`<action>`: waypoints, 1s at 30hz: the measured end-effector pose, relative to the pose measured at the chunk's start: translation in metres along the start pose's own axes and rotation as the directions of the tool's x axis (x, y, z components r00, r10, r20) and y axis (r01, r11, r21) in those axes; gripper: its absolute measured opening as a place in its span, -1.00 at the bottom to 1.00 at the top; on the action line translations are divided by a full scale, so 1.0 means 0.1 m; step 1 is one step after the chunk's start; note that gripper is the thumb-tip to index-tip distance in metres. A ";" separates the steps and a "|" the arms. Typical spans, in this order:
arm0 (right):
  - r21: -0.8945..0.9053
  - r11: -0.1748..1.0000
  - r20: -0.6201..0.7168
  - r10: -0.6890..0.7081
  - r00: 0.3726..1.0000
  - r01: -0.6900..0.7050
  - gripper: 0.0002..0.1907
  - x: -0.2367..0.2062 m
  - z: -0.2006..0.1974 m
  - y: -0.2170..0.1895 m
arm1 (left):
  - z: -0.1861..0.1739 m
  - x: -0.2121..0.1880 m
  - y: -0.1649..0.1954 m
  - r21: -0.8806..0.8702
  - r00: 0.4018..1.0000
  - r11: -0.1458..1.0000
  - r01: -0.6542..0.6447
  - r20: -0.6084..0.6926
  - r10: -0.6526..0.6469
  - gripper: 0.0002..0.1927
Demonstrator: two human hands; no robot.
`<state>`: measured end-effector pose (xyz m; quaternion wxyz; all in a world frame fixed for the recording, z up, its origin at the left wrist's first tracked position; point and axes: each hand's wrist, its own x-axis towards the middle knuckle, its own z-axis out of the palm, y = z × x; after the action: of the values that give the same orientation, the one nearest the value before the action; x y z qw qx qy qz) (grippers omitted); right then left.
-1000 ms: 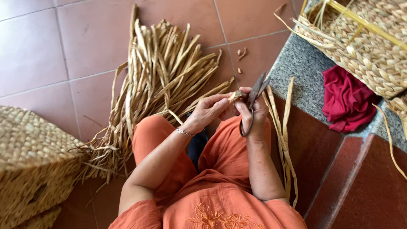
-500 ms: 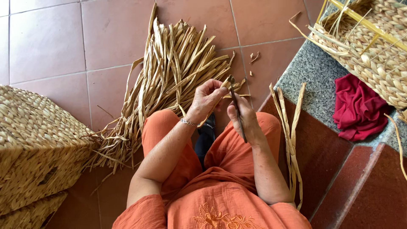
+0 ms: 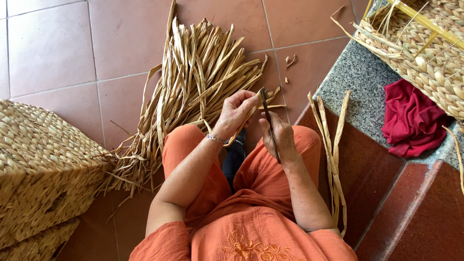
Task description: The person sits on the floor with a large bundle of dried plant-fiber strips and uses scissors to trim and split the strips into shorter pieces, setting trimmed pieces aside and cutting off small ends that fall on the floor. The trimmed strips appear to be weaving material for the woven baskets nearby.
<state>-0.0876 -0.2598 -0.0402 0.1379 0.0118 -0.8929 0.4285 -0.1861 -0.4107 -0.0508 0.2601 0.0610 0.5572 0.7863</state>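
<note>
The left hand pinches a thin dried straw-coloured reed strip above the orange-clad knees, touching the right hand, which is closed around dark metal scissors. A pile of dried reed strips lies on the terracotta tile floor just beyond.

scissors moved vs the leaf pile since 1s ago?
Yes. The scissors in the right hand were open and raised; now shut, blades lower against the left hand, closer to the leaf pile.

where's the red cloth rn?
Head view, right side: the red cloth lies on the grey stone ledge, just below the woven basket, right of the loose straw strips.
</note>
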 end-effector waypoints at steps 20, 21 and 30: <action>0.183 0.967 -0.012 0.182 0.983 -0.176 -0.40 -0.02 0.25 0.54 | -0.07 0.29 -0.20 0.108 0.996 0.990 0.090 -0.027 -0.088 -0.78; 0.303 0.930 -0.017 0.221 0.975 -0.206 -0.37 0.01 0.26 0.65 | -0.08 0.31 -0.21 0.117 0.995 0.988 0.097 -0.041 -0.093 -0.77; 0.967 0.228 -0.059 0.630 0.774 -0.112 -0.23 0.13 -0.06 1.59 | -0.31 0.86 -0.57 0.613 0.956 0.773 -0.162 -0.096 0.277 -0.58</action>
<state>-0.1211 -0.1537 -0.1541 0.1937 -0.2309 -0.3971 0.8669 -0.2523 -0.3821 -0.1305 0.0818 0.1330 0.7870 0.5969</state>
